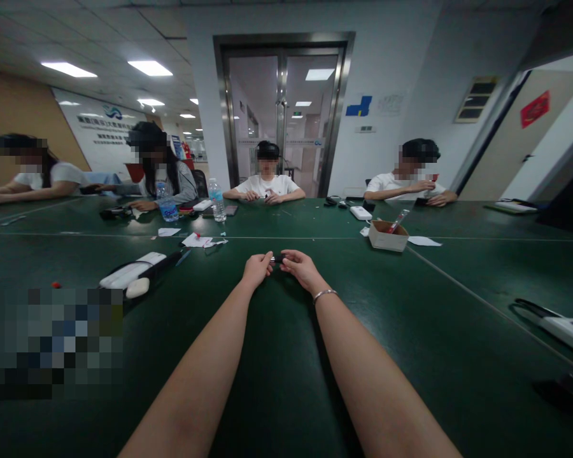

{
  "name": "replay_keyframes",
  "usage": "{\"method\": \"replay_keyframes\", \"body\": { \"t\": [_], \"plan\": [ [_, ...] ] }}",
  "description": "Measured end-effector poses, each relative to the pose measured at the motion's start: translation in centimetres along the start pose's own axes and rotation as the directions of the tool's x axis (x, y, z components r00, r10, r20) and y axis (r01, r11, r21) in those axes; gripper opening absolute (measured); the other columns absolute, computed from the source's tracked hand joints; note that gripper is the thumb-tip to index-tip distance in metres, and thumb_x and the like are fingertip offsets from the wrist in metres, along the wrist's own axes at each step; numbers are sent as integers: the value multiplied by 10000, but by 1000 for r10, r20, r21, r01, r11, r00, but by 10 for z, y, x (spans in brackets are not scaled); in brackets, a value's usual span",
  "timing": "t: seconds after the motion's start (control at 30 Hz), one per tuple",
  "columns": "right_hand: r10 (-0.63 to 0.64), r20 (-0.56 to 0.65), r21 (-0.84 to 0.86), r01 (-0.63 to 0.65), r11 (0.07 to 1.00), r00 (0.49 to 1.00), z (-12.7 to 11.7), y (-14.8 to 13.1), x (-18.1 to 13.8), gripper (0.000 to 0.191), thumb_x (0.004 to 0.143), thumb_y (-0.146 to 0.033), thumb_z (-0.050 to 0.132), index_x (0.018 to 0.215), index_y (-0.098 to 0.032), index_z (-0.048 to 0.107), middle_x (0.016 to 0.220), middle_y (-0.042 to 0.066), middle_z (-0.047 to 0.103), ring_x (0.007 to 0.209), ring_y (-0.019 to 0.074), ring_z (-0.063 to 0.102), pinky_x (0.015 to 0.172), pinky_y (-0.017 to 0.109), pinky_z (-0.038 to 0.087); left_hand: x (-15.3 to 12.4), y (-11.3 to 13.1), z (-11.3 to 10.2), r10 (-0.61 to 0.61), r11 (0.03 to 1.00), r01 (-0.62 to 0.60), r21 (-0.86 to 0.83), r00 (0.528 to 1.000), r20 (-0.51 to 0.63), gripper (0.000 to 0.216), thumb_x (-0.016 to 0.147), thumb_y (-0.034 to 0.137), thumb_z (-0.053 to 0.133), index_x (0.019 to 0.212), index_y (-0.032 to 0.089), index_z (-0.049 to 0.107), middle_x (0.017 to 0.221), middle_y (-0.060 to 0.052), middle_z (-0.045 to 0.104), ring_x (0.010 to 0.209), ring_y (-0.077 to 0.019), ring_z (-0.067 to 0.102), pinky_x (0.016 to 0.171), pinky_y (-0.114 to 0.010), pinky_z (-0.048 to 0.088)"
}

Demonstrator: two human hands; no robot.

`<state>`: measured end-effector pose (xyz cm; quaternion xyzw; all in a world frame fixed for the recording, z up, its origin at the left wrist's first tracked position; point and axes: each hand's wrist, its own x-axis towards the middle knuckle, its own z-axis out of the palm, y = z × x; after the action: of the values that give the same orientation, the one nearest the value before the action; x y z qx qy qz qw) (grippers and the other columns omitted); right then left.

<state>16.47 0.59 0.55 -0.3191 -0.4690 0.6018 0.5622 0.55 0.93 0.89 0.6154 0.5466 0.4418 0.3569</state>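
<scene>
both hands meet over the green table (434, 331), arms stretched forward. left hand (256, 270) and right hand (302, 267) each pinch one end of a small dark object (277, 259), held between the fingertips just above the tabletop. cardboard box (388, 236) stands beyond to the right; white case (132, 270) lies to the left.

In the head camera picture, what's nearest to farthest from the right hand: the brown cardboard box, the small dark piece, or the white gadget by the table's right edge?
1. The small dark piece: pinched between the left hand and the right hand, touching it.
2. The brown cardboard box: ahead, to the right.
3. The white flat gadget: far right edge.
</scene>
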Motion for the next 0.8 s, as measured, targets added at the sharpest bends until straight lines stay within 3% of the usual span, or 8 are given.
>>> {"method": "replay_keyframes", "body": {
  "t": [0.37,0.8],
  "plan": [
    [-22,-15,-17,21,1000,1000,2,3,2,281,671,-77,722,928,-153,636,814,5,577,635,95,633,667,233,572,0,1,1,-26,999,26,-27,1000,1,449,850,497,424,675,130,617,514,-9,547,411,-87,466,427,-206,358],
    [-95,-43,-122,89,989,995,10,0,2,289,699,-63,660,966,-170,632,917,25,583,632,92,633,678,247,570,5,3,1,-142,978,137,-155,990,-23,428,838,476,448,646,127,603,483,2,499,379,-75,401,386,-198,316]
  ]
}}
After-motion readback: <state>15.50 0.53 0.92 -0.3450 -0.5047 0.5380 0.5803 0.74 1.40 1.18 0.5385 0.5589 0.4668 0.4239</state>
